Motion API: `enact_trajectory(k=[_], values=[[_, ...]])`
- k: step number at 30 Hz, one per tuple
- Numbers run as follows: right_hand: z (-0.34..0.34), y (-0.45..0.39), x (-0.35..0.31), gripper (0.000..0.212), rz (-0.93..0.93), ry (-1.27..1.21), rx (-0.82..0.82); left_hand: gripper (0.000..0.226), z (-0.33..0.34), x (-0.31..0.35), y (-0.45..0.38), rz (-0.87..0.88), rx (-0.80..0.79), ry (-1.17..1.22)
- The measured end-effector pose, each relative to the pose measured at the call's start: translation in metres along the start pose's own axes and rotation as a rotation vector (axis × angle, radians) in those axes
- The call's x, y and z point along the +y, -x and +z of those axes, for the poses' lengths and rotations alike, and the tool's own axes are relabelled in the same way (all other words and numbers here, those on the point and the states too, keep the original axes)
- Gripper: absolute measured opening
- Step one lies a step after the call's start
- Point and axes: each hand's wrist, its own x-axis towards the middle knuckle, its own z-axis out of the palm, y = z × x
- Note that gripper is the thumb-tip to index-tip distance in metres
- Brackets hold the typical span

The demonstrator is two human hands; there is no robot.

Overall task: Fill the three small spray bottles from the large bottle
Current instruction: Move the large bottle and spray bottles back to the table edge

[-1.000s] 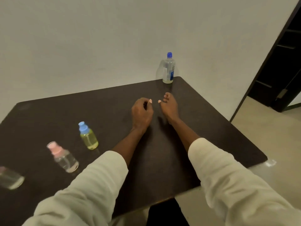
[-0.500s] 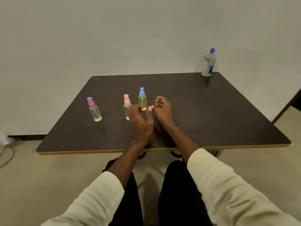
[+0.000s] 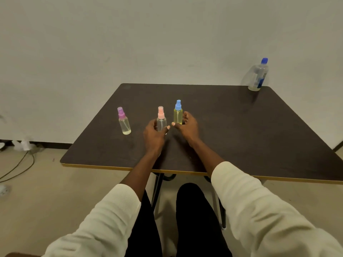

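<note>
Where hands (image 3: 171, 129) curl, slim clear bottles (image 3: 161, 121) stand.

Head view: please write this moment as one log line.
left hand at pink bottle | right hand at blue bottle | large bottle capped, far corner

Three small clear plastic spray bottles (image 3: 124, 121) (image 3: 161, 118) (image 3: 178, 113), one large clear blue-capped bottle (image 3: 258, 75), one dark worktop (image 3: 241, 127).

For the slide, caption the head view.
Left hand around the pink-capped spray bottle, right hand by the blue-capped spray bottle; large bottle at the table's far corner.
</note>
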Motion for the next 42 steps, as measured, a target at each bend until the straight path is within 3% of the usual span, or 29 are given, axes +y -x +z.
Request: enact_trajectory(k=[3,9,15,19,25,35,42], values=[[0.002,-0.004,0.000,0.040,-0.016,-0.002,0.008,0.025,0.002,-0.001,-0.003,0.033,0.009,-0.005],[0.005,-0.006,0.002,0.032,-0.035,0.009,0.021,0.031,0.004,-0.007,-0.006,0.056,0.011,0.033],[0.006,-0.018,0.004,0.037,-0.022,0.045,0.021,0.028,0.017,-0.013,-0.025,0.026,0.144,0.103],[0.009,-0.054,0.006,0.037,-0.003,0.036,0.072,0.034,0.033,-0.011,-0.075,0.002,0.207,0.105],[0.034,-0.144,0.013,0.037,-0.004,0.070,0.040,0.034,0.063,-0.022,-0.174,0.015,0.160,0.066],[0.086,-0.283,0.031,0.008,-0.088,0.119,0.032,0.017,0.119,-0.048,-0.315,0.097,0.117,-0.002],[0.109,-0.342,0.037,0.016,-0.113,0.168,0.029,0.023,0.148,-0.059,-0.374,0.091,0.122,-0.025]])
